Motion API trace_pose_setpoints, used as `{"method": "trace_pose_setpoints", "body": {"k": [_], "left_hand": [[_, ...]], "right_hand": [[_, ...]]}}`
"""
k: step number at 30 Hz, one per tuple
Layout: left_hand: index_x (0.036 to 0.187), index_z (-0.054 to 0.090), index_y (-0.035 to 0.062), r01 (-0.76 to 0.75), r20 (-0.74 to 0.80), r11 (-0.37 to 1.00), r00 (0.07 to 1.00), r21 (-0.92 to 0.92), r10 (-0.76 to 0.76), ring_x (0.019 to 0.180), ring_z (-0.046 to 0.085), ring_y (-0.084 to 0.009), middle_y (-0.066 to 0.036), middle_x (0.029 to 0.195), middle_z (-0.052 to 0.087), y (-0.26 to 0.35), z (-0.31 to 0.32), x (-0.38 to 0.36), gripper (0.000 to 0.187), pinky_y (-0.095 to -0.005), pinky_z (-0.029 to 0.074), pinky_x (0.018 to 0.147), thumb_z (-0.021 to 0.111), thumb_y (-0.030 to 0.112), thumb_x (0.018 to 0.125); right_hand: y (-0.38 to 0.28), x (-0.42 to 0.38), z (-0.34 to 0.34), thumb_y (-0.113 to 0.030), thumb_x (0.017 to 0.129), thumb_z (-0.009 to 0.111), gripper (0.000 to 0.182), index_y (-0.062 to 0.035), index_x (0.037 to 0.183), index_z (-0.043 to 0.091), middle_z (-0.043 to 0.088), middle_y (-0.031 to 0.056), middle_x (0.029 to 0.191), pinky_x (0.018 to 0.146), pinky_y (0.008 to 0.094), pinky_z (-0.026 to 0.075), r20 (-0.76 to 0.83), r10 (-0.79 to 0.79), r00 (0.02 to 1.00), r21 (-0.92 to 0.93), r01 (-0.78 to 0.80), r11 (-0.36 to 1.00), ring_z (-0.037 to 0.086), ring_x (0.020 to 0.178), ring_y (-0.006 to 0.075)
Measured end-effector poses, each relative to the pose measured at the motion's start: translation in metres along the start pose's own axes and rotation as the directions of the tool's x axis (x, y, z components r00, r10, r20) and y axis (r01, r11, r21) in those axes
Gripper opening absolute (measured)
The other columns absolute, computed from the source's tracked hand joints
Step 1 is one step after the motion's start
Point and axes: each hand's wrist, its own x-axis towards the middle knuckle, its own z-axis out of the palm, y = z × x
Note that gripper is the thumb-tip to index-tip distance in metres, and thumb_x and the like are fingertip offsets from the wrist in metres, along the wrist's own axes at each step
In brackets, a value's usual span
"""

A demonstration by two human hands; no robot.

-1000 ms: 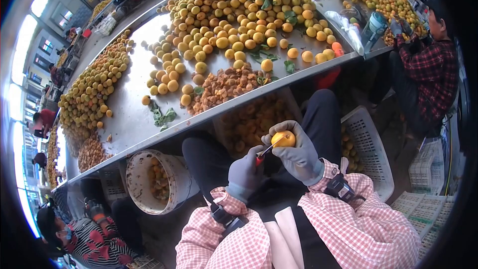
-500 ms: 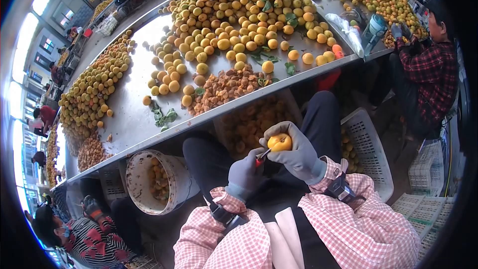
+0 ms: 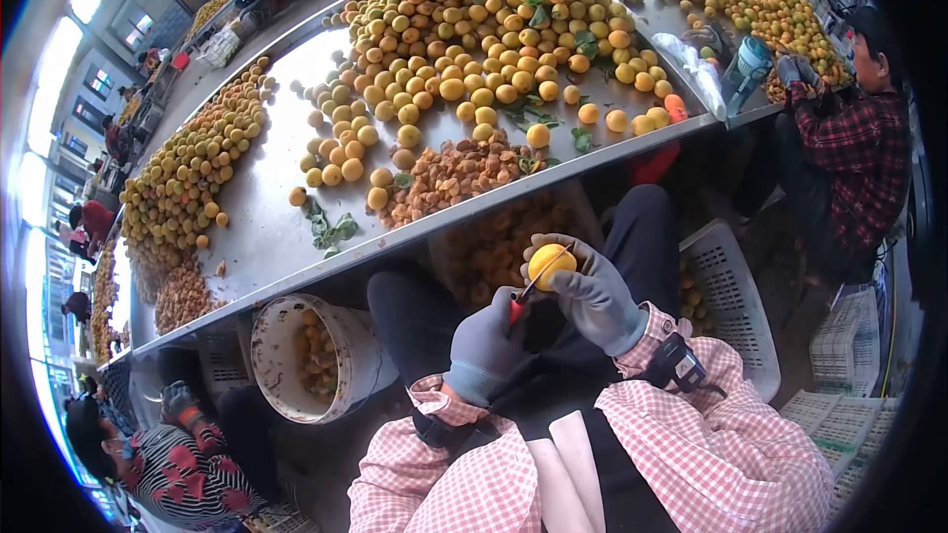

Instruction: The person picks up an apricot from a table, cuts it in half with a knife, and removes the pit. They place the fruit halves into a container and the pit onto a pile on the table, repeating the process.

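Note:
Both my hands wear grey gloves and meet above my lap. My left hand (image 3: 486,347) is closed round a small knife (image 3: 518,306) with a red handle, its thin blade slanting up across the fruit. Between the fingers of my right hand (image 3: 592,298) is a yellow fruit (image 3: 550,265), with the blade against its face. Just beyond them, a heap of brown pits (image 3: 456,178) lies at the edge of the metal table (image 3: 267,262), in front of a large pile of whole fruits (image 3: 464,30).
A white bucket (image 3: 341,360) with fruit pieces stands left of my knees. A white crate (image 3: 736,306) stands at the right, and another crate of fruit halves (image 3: 484,252) is under the table. Co-workers sit at the right (image 3: 859,153) and lower left (image 3: 188,464). A bottle (image 3: 748,69) stands on the table.
My right hand has turned and lifted the fruit slightly. The knife blade now lies across the fruit's face, and my left hand has tilted upward. The view has shifted a little.

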Motion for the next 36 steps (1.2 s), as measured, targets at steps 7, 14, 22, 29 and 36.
{"method": "trace_pose_setpoints", "body": {"k": [7, 14, 22, 29, 36], "left_hand": [[0.099, 0.049, 0.0072, 0.001, 0.037, 0.995, 0.999, 0.097, -0.004, 0.069, 0.060, -0.0403, -0.019, 0.072, 0.061, 0.001, -0.005, 0.004, 0.021, -0.0466, 0.046, 0.056, 0.061, 0.018, 0.084], [0.099, 0.048, 0.0086, 0.005, 0.008, 0.991, 1.000, 0.134, -0.007, 0.067, 0.060, -0.0400, -0.018, 0.072, 0.061, -0.001, -0.006, 0.005, 0.020, -0.0470, 0.045, 0.054, 0.058, 0.021, 0.088], [0.100, 0.047, 0.0090, 0.067, 0.036, 0.990, 0.997, 0.127, -0.072, 0.067, 0.060, -0.0408, -0.018, 0.072, 0.061, 0.002, -0.004, 0.001, 0.020, -0.0481, 0.045, 0.054, 0.058, 0.021, 0.088], [0.100, 0.047, 0.0081, 0.065, 0.056, 0.985, 0.996, 0.162, -0.075, 0.068, 0.060, -0.0412, -0.020, 0.072, 0.061, -0.006, -0.006, -0.001, 0.022, -0.0493, 0.045, 0.056, 0.059, 0.019, 0.086], [0.103, 0.045, 0.0081, 0.121, 0.065, 0.986, 0.989, 0.119, -0.129, 0.071, 0.061, -0.0417, -0.020, 0.074, 0.062, -0.004, -0.001, 0.000, 0.025, -0.0503, 0.046, 0.058, 0.058, 0.019, 0.085]], "right_hand": [[0.003, 0.001, -0.006, -0.009, 0.085, 0.067, 0.047, -0.0053, 0.128, 0.046, 0.056, 0.0105, 0.120, 0.095, 0.0396, 0.050, 0.096, 0.023, 0.995, 0.086, -0.031, 0.996, 0.057, 0.113, 0.0229], [0.004, 0.004, -0.003, -0.012, 0.087, 0.066, 0.044, -0.0053, 0.127, 0.047, 0.056, 0.0086, 0.118, 0.094, 0.0382, 0.050, 0.118, 0.057, 0.991, 0.099, -0.069, 0.993, 0.058, 0.108, 0.0198], [0.018, 0.001, -0.013, -0.020, 0.088, 0.066, 0.048, -0.0058, 0.130, 0.047, 0.057, 0.0072, 0.118, 0.093, 0.0342, 0.050, 0.072, 0.077, 0.994, 0.117, -0.085, 0.989, 0.058, 0.105, 0.0170], [0.020, 0.003, -0.016, -0.028, 0.090, 0.063, 0.054, -0.0069, 0.134, 0.041, 0.057, 0.0118, 0.121, 0.098, 0.0358, 0.045, 0.043, 0.003, 0.999, -0.343, 0.012, 0.939, 0.056, 0.112, 0.0213], [0.035, -0.001, -0.005, -0.024, 0.089, 0.064, 0.049, -0.0078, 0.131, 0.044, 0.057, 0.0115, 0.122, 0.100, 0.0376, 0.043, 0.038, 0.115, 0.993, 0.375, -0.121, 0.919, 0.057, 0.111, 0.0226]]}}
